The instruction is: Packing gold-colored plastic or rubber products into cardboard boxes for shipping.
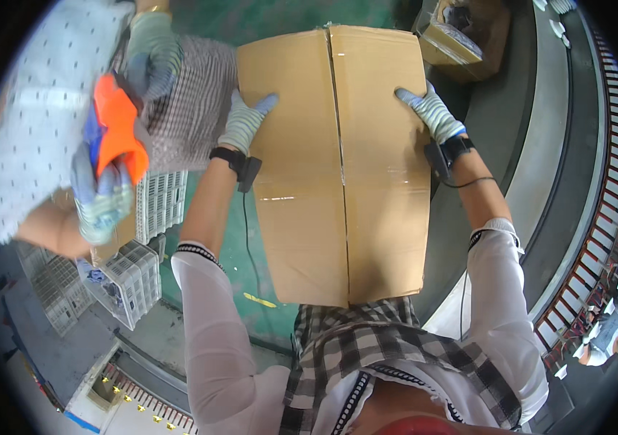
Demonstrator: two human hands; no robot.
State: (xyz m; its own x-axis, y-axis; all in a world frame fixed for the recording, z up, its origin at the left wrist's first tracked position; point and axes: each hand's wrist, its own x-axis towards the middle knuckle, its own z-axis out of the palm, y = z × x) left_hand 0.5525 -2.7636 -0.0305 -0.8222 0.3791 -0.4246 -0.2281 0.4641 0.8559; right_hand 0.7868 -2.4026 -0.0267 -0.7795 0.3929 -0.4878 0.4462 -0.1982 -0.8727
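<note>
A large brown cardboard box (381, 174) is in front of me, its two top flaps meeting along a lengthwise seam. Its near end reaches my checked apron. My left hand (243, 122), in a striped knit glove, grips the box's left side with the thumb lying on top. On the opposite side my right hand (436, 112), gloved alike, clasps the box the same way. The fingers of both hands are mostly hidden down the sides. Each wrist wears a black strapped device with a cable.
At the left a co-worker in gloves holds an orange and blue object (119, 130) whose kind I cannot make out. White plastic crates (131, 283) stand below there. An open carton (468, 51) sits at the far right, beside a curving grey conveyor (541, 123).
</note>
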